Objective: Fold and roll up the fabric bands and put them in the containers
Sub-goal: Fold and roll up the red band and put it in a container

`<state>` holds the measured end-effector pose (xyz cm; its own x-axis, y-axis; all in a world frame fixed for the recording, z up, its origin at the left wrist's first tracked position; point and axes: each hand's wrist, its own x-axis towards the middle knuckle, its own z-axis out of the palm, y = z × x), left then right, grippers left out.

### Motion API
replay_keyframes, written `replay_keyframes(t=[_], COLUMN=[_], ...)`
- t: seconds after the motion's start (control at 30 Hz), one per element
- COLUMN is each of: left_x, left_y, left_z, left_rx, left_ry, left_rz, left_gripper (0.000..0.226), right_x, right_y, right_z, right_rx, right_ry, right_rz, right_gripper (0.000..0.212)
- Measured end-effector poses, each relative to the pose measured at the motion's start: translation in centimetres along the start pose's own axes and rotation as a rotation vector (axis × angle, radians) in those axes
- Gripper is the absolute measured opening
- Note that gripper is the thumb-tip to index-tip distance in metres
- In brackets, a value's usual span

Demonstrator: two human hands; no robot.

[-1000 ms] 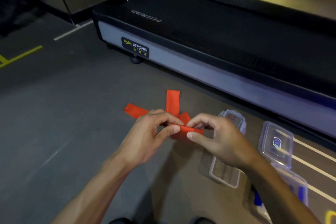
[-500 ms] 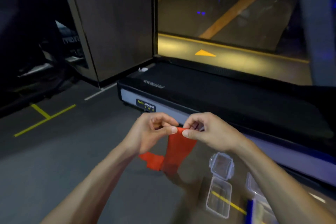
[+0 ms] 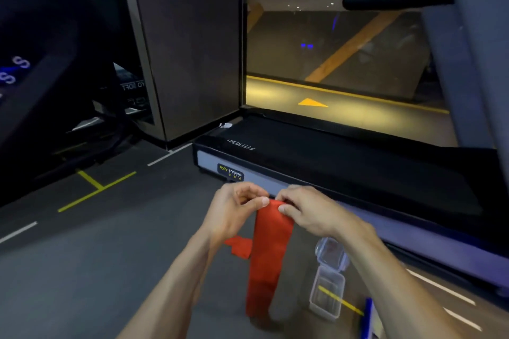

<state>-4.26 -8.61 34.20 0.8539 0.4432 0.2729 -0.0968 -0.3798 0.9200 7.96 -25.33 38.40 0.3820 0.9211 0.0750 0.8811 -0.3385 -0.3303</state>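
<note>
A red fabric band [image 3: 268,250] hangs down from both my hands in front of me, with a shorter tail sticking out to the left behind my left wrist. My left hand [image 3: 234,208] pinches the band's top edge with thumb and forefinger. My right hand [image 3: 305,210] pinches the same top edge from the right, fingers curled over it. A clear open plastic container [image 3: 327,297] lies on the floor at the lower right, its lid [image 3: 332,253] flipped back.
A black treadmill [image 3: 344,162] runs across the floor right behind my hands. A blue-edged container [image 3: 367,316] shows at the bottom right edge. Dark gym machines stand at the left. Grey floor with yellow and white lines spreads to the left.
Both hands lifted the red band off the floor, so it now hangs lengthwise. My head tilted up, bringing the treadmill deck and the wall behind it into view.
</note>
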Motion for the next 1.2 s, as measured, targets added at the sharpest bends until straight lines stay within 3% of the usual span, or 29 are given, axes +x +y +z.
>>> replay_keyframes(t=[0.1, 0.23, 0.4, 0.73, 0.87, 1.03, 1.2], left_x=[-1.9, -2.7, -3.1, -2.3, -1.9, -1.2, -0.1], left_y=[-0.8, -1.0, -0.7, -1.6, -2.1, -2.6, -3.9], left_z=[0.9, 1.1, 0.7, 0.4, 0.3, -0.1, -0.6], left_rx=[0.011, 0.056, 0.059, 0.145, 0.183, 0.178, 0.122], left_ry=[0.004, -0.015, -0.031, -0.103, -0.138, -0.145, -0.113], left_rz=[-0.005, 0.020, 0.023, 0.066, 0.079, 0.072, 0.070], left_gripper=[0.018, 0.013, 0.011, 0.015, 0.017, 0.013, 0.015], right_x=[-1.0, -2.4, -3.3, -2.7, -2.2, -1.3, -0.6], right_y=[0.4, 0.9, 1.4, 1.4, 2.3, 3.0, 2.6], right_z=[1.3, 2.4, 2.8, 2.4, 2.9, 4.0, 4.8], right_rx=[0.127, 0.520, 0.870, 1.102, 1.195, 1.375, 1.397], right_ry=[-0.048, -0.147, -0.100, -0.235, -0.256, -0.190, -0.057], right_rz=[0.037, 0.195, 0.345, 0.534, 0.574, 0.586, 0.543], right_gripper=[0.009, 0.013, 0.020, 0.018, 0.004, 0.024, 0.013])
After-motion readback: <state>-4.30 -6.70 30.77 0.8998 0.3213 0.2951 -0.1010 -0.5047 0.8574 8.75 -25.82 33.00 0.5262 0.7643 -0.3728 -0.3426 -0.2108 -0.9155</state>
